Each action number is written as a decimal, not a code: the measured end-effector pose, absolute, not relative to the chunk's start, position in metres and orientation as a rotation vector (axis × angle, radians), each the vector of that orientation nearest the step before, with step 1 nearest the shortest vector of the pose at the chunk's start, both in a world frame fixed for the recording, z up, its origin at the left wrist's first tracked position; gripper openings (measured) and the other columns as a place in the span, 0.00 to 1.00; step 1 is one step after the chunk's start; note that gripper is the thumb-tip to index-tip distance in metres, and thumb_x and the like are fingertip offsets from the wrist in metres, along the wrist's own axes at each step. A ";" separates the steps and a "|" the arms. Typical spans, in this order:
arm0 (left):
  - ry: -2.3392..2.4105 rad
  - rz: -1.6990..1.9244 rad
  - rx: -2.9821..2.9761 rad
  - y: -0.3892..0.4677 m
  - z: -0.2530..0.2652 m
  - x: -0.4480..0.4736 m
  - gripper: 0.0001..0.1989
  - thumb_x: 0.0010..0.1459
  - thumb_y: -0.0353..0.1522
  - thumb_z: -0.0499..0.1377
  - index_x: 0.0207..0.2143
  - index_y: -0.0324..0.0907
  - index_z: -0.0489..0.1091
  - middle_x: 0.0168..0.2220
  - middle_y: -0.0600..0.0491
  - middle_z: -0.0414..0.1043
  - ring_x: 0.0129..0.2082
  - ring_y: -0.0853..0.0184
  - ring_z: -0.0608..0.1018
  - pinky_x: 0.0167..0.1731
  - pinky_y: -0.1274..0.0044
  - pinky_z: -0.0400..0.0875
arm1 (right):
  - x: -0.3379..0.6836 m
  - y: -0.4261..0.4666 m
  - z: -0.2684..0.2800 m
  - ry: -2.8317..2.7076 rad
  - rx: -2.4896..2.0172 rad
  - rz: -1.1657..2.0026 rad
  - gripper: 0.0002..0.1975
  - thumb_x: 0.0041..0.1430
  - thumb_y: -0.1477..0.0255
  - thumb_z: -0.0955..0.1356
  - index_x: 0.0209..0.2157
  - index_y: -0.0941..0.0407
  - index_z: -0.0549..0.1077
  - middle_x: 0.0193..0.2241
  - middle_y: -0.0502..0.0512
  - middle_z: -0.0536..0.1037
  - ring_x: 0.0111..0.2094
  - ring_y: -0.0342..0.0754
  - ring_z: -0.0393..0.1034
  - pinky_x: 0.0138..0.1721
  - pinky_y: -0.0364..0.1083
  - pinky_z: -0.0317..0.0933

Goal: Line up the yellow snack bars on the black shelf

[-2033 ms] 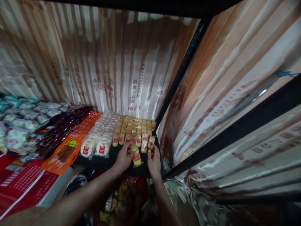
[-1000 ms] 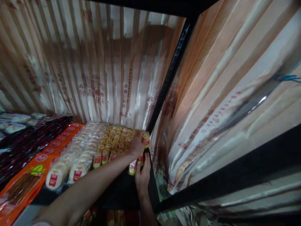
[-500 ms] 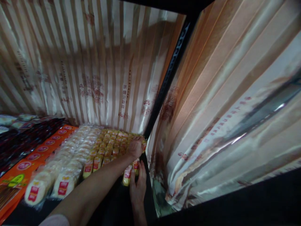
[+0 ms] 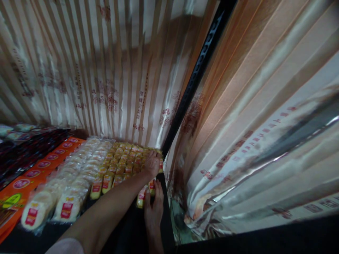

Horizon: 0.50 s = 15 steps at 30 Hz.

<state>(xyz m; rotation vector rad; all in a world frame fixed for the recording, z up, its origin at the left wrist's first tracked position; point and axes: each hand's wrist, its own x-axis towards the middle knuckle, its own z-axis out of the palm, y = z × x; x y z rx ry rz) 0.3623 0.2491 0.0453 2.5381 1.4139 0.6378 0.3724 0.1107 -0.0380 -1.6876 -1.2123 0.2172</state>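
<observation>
Rows of small yellow wrapped cakes [image 4: 128,158] with red labels stand on a dark shelf. My left hand [image 4: 153,163] reaches in from the lower left, over the back right end of these rows. Its fingers curl down on a yellow wrapped cake [image 4: 161,165] at the corner; the fingertips are partly hidden. Nearer to me, my right hand [image 4: 154,204] lies by the front of the right-hand rows. Its fingers are stretched out, the thumb apart, touching the side of a front wrapped cake [image 4: 152,187]. Another wrapped cake [image 4: 141,197] stands just left of the thumb.
Left of the yellow cakes are two rows of round white wrapped pastries [image 4: 66,208]. Beyond lie an orange package [image 4: 33,173] and dark packets [image 4: 29,151]. A pleated printed curtain [image 4: 119,70] hangs behind and to the right, with a black perforated post [image 4: 189,84] at the corner.
The view has shifted slightly, so the goods sit a little further left. Both hands keep nearly the same places at the right-hand rows.
</observation>
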 end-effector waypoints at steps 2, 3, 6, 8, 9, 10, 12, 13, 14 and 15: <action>1.395 0.675 2.530 0.247 0.049 0.360 0.15 0.54 0.21 0.46 0.40 0.34 0.68 0.40 0.43 0.67 0.46 0.61 0.65 0.48 0.71 0.60 | 0.372 0.111 -0.039 -1.210 -1.684 0.221 0.25 0.60 0.60 0.58 0.54 0.60 0.62 0.57 0.63 0.61 0.59 0.52 0.51 0.58 0.55 0.47; 1.373 0.712 2.522 0.244 0.051 0.359 0.14 0.53 0.21 0.47 0.40 0.34 0.68 0.41 0.43 0.67 0.46 0.61 0.64 0.48 0.71 0.61 | 0.373 0.111 -0.039 -1.206 -1.685 0.224 0.25 0.59 0.60 0.58 0.54 0.60 0.62 0.57 0.63 0.61 0.59 0.52 0.51 0.58 0.55 0.47; 1.264 0.888 2.472 0.230 0.060 0.348 0.14 0.51 0.22 0.50 0.39 0.37 0.69 0.42 0.45 0.67 0.48 0.61 0.64 0.49 0.70 0.61 | 0.373 0.111 -0.042 -1.185 -1.695 0.238 0.26 0.59 0.60 0.57 0.54 0.61 0.62 0.57 0.64 0.61 0.59 0.54 0.51 0.58 0.56 0.47; 1.201 1.013 2.393 0.210 0.065 0.336 0.13 0.52 0.22 0.49 0.38 0.38 0.69 0.42 0.47 0.67 0.47 0.62 0.65 0.49 0.71 0.62 | 0.373 0.112 -0.044 -1.160 -1.695 0.240 0.27 0.58 0.59 0.57 0.53 0.62 0.63 0.56 0.66 0.61 0.58 0.55 0.52 0.58 0.56 0.47; 1.169 1.062 2.344 0.197 0.067 0.327 0.14 0.52 0.22 0.49 0.38 0.39 0.69 0.41 0.47 0.68 0.47 0.63 0.66 0.49 0.71 0.62 | 0.374 0.112 -0.045 -1.151 -1.683 0.236 0.28 0.58 0.58 0.57 0.53 0.63 0.63 0.56 0.67 0.61 0.58 0.55 0.52 0.57 0.57 0.47; 1.144 1.104 2.288 0.181 0.068 0.317 0.14 0.52 0.22 0.48 0.38 0.39 0.69 0.41 0.48 0.68 0.46 0.64 0.67 0.49 0.72 0.63 | 0.374 0.112 -0.046 -1.143 -1.666 0.232 0.28 0.58 0.58 0.57 0.53 0.64 0.63 0.56 0.68 0.61 0.58 0.55 0.53 0.57 0.57 0.47; 1.033 1.171 2.202 0.142 0.065 0.291 0.14 0.54 0.22 0.48 0.37 0.42 0.69 0.41 0.50 0.70 0.44 0.66 0.69 0.48 0.74 0.64 | 0.374 0.111 -0.046 -1.152 -1.610 0.220 0.28 0.58 0.59 0.56 0.52 0.63 0.63 0.55 0.68 0.62 0.58 0.55 0.53 0.57 0.56 0.48; 0.979 1.187 2.162 0.120 0.061 0.277 0.15 0.54 0.22 0.47 0.37 0.43 0.69 0.39 0.51 0.70 0.43 0.67 0.70 0.47 0.75 0.65 | 0.375 0.111 -0.045 -1.145 -1.591 0.214 0.27 0.58 0.59 0.57 0.52 0.62 0.64 0.55 0.67 0.63 0.58 0.54 0.53 0.57 0.56 0.48; 0.946 1.208 2.123 0.098 0.054 0.262 0.15 0.54 0.22 0.46 0.37 0.43 0.69 0.38 0.51 0.71 0.42 0.68 0.71 0.46 0.76 0.66 | 0.375 0.111 -0.045 -1.159 -1.567 0.213 0.26 0.58 0.59 0.57 0.51 0.62 0.64 0.54 0.67 0.63 0.57 0.54 0.54 0.57 0.56 0.48; 0.912 1.196 2.100 0.075 0.046 0.246 0.16 0.55 0.23 0.45 0.37 0.44 0.69 0.38 0.51 0.71 0.41 0.69 0.71 0.44 0.77 0.66 | 0.376 0.110 -0.044 -1.142 -1.559 0.208 0.25 0.58 0.60 0.57 0.50 0.61 0.65 0.54 0.66 0.64 0.57 0.54 0.54 0.57 0.56 0.48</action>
